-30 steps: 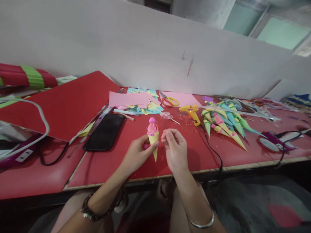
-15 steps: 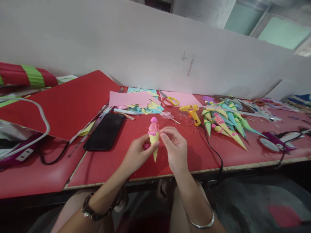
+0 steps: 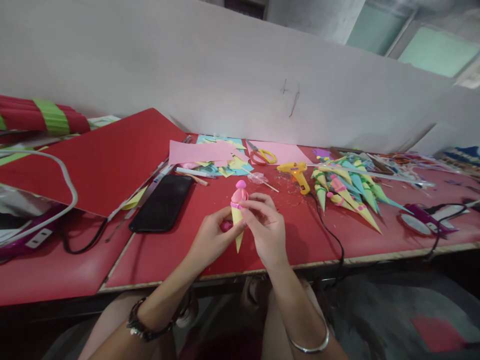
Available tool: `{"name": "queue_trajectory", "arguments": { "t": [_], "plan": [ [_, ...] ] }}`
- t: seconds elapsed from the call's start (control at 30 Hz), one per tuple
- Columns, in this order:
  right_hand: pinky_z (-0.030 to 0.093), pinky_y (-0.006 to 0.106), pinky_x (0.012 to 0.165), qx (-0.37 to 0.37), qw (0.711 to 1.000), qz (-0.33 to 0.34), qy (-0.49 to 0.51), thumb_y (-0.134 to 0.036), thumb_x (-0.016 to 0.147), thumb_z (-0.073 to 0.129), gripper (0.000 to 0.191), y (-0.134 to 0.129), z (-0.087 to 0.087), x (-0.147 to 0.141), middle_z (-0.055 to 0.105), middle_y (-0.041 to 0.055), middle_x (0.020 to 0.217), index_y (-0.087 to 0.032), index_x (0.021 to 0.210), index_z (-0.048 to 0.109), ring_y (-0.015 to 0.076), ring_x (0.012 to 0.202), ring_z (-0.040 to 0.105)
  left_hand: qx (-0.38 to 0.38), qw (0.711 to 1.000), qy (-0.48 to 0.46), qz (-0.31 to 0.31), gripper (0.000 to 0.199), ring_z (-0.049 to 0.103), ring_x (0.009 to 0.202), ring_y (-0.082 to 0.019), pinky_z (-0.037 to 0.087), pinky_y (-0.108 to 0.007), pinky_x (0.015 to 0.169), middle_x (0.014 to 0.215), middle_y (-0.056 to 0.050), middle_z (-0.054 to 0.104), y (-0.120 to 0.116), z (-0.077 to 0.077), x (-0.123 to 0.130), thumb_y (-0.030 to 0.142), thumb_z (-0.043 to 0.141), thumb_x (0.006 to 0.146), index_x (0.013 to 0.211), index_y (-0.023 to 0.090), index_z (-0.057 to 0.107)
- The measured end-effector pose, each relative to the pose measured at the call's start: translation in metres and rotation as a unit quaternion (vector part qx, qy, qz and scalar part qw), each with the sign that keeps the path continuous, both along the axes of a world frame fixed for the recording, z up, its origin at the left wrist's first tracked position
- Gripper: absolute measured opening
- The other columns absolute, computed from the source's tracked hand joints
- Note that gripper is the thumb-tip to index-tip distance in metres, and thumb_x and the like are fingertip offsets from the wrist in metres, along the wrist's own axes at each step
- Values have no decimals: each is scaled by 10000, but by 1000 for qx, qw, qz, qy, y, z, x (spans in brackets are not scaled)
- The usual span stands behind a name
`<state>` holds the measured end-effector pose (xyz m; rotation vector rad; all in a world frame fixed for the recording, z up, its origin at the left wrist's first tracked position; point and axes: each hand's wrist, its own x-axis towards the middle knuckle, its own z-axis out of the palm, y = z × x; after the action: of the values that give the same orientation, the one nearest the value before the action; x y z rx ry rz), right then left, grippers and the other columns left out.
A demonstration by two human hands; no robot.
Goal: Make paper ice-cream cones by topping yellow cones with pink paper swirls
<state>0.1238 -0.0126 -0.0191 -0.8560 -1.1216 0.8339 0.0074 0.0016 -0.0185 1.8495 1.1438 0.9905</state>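
A yellow paper ice cream cone (image 3: pixel 237 216) with a pink swirled top and a pink ball on its tip is held upright, point down, over the red table. My left hand (image 3: pixel 215 236) is closed around the cone's left side, with the thumb across its front. At the cone's upper right, my right hand (image 3: pixel 267 225) pinches near the pink trim at the rim. Behind my left fingers a small dark pink thing (image 3: pixel 226 226) partly shows; its kind is unclear.
Left of my hands lies a black phone (image 3: pixel 162 204). Beyond them are pink paper (image 3: pixel 204 152), scissors (image 3: pixel 263 156), a wrapped lollipop (image 3: pixel 258 178) and a yellow glue gun (image 3: pixel 296 174) with a trailing black cord (image 3: pixel 329 227). Several finished paper cones (image 3: pixel 354 192) are heaped at the right.
My right hand has moved slightly left, and its fingers now press at the cone's rim. The cone has tilted a little, its pink top shifting right.
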Motion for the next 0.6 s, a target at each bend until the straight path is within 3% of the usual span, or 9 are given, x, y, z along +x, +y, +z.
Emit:
{"name": "queue_trajectory", "arguments": {
  "t": [0.2,0.43,0.6],
  "plan": [
    [486,275,760,-30,996,30,78,-190,704,614,179,2,-1,-1,566,17,933,-231,877,622,137,870,561,2,1000,1,-5,247,488,627,-124,389,-206,573,665,11,572,1,0,0,357,507,757,788,131,604],
    [463,344,864,-72,985,81,132,-246,690,627,328,5,-2,-1,589,56,1065,-225,1008,550,181,1003,553,10,1000,22,8,235,438,566,-103,357,-191,525,610,27,528,0,3,0,352,508,739,718,130,578],
    [479,328,830,-75,985,86,127,-262,688,623,287,3,1,-2,617,49,1009,-221,963,552,170,938,582,14,999,37,14,239,425,558,-100,348,-188,515,612,32,519,0,3,0,361,512,737,737,133,583]
  ]
}}
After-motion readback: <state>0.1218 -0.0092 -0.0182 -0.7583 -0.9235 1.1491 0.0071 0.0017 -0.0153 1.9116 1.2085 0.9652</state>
